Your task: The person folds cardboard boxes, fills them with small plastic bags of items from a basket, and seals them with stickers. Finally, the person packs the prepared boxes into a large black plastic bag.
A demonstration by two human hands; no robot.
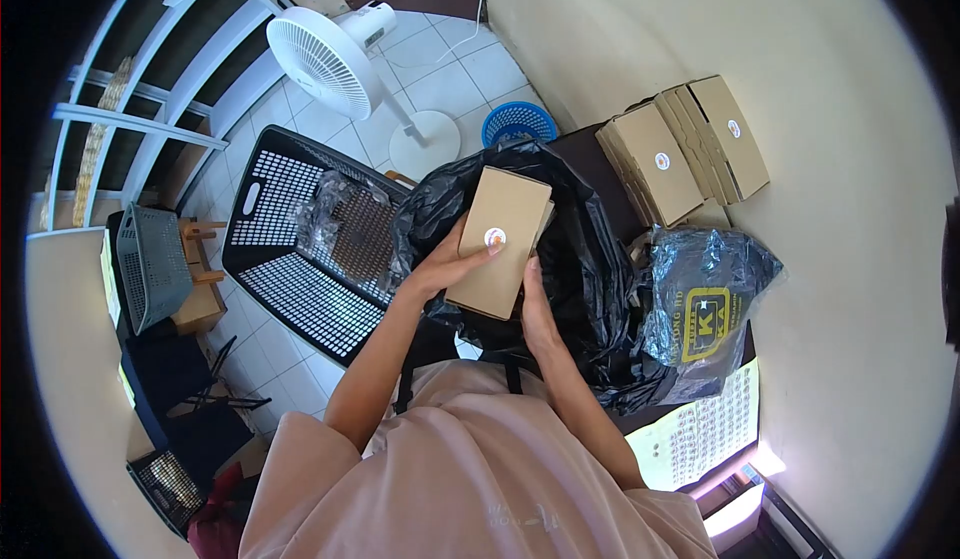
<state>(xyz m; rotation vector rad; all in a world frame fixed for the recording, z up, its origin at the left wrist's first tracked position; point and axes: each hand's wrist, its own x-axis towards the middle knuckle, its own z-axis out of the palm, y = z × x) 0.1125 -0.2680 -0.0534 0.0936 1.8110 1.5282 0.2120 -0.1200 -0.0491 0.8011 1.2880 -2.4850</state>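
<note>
Between my two hands is a brown cardboard box point(507, 214) with a round sticker, held over the mouth of a large black plastic bag point(590, 249). A second box edge shows just behind its right side. My left hand point(447, 262) grips the left side, thumb lying across the top near the sticker. Along the lower right edge, my right hand point(536, 304) presses with its fingers partly hidden beneath. The bag stands wide around the box, and its inside is dark.
Several stacked cardboard boxes point(655, 164) stand on the dark table at the right, near a packet of black bags point(705, 304) and a sticker sheet point(700, 434). Left are a black plastic crate point(300, 289) holding clear plastic and a white fan point(325, 64). A blue basket point(519, 121) sits behind.
</note>
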